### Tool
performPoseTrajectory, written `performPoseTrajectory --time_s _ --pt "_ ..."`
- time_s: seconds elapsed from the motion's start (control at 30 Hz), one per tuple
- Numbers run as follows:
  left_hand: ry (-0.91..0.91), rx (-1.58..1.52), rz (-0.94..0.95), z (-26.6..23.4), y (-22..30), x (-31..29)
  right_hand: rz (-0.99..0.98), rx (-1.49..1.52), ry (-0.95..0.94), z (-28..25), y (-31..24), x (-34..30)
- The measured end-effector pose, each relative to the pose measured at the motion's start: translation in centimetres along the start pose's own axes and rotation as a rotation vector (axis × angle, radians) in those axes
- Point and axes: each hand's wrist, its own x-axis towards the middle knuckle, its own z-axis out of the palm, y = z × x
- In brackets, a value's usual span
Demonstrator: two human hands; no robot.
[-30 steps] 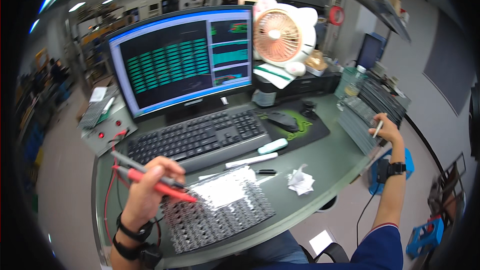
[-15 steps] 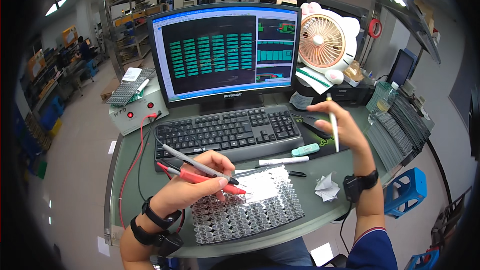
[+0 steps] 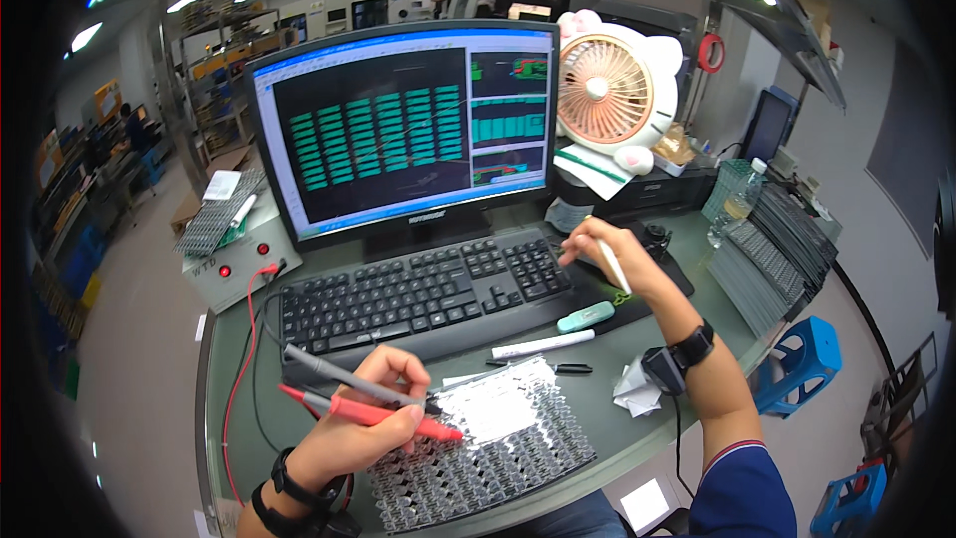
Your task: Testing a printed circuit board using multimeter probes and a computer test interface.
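Note:
A red test probe (image 3: 349,409) and a grey test probe (image 3: 339,373) are both gripped in my left hand (image 3: 370,430). Their tips point down at a shiny panel of small repeated circuit pieces (image 3: 498,473); whether they touch it I cannot tell. Glare whitens the panel's upper part. My right hand (image 3: 619,251) is at the number pad end of the black keyboard (image 3: 398,294), fingertips over or on the keys. A slim white pen-like stick (image 3: 614,267) is held among its fingers.
Behind the keyboard stands a monitor (image 3: 378,139) showing green rows. A mint-coloured highlighter-like item (image 3: 586,317), white marker (image 3: 543,344) and crumpled paper (image 3: 637,389) lie between my hands. A white fan (image 3: 607,90), bottle (image 3: 735,207) and stacked panels (image 3: 772,254) stand right.
My right hand has moved from above the mouse to the keyboard's right end, keeping the white stick. My left hand still holds both probes over the panel. The whole view has shifted.

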Motion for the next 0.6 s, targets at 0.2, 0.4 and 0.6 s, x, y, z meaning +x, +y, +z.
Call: performPoseTrajectory --time_s 0.2,0.4,0.6 --pt "0.014 -0.012 -0.013 0.2 0.1 0.3 -0.317 -0.289 -0.143 1.9 1.5 1.4" --pt "0.019 -0.020 -0.013 0.2 0.1 0.4 -0.374 -0.403 -0.225 4.0 2.3 2.8" --pt "0.004 -0.007 -0.004 0.1 0.3 0.3 -0.345 -0.578 -0.047 3.4 2.7 4.3"
